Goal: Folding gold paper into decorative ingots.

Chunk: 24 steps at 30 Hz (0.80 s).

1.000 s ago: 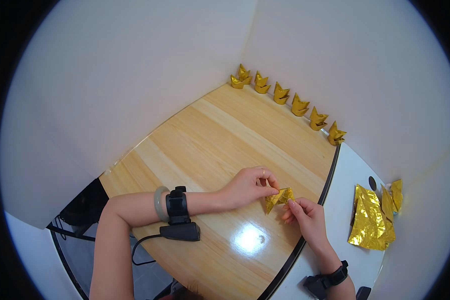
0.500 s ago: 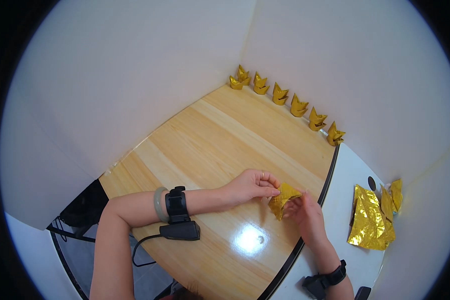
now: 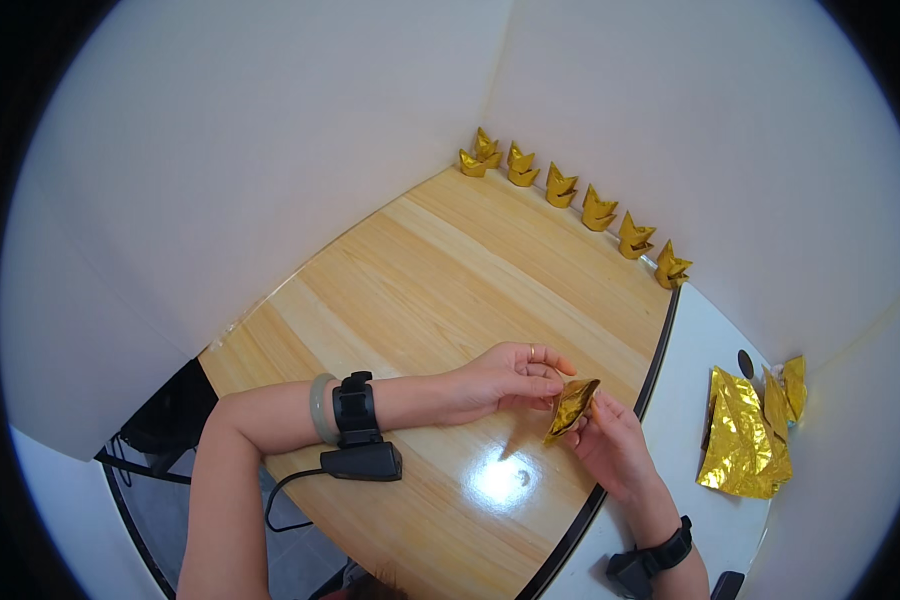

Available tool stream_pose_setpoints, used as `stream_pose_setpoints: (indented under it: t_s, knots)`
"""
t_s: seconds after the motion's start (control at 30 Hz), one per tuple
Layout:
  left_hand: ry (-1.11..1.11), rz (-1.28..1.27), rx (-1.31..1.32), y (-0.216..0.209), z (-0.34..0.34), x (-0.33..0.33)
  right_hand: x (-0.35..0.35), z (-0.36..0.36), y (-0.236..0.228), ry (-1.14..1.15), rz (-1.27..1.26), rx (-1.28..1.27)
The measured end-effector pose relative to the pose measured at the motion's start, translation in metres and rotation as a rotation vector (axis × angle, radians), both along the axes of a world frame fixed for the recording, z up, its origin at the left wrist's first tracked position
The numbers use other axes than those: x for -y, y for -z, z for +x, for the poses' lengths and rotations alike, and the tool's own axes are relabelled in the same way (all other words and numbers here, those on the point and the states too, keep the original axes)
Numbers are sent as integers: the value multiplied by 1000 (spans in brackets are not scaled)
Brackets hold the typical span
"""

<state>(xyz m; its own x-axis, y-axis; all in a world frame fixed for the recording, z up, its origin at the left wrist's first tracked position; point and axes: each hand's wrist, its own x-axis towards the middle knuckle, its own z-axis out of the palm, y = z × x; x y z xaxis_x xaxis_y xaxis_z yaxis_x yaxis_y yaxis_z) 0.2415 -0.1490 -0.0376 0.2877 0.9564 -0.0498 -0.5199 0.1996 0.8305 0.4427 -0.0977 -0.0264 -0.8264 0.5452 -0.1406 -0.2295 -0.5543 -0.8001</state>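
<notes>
Between the hands sits a folded gold foil piece point(image 3: 574, 410), pinched at its right side by the right hand point(image 3: 615, 440). The left hand point(image 3: 515, 382), fingers partly extended, meets its left side; grip cannot be determined. Beyond both hands, wooden tabletop point(image 3: 440, 270) extends to folded ornaments point(image 3: 598, 210); its black edge point(image 3: 656, 350) passes beneath the right hand.

Right fingers point(image 3: 586, 437) partly hidden (behind folded gold foil point(image 3: 574, 405)).
</notes>
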Motion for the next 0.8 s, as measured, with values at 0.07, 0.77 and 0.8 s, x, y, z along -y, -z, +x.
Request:
stream_pose_setpoints:
  t_s: [0.07,0.77,0.8]
  knots:
    - [-4,-27,56,1,-1,0,1,-1,-5,48,-14,46]
    - [-370,1394,-1387,-29,2,14,-11,8,-9,-84,139,441]
    - [-365,1395,-1386,-27,0,13,-10,6,-11,-114,258,514]
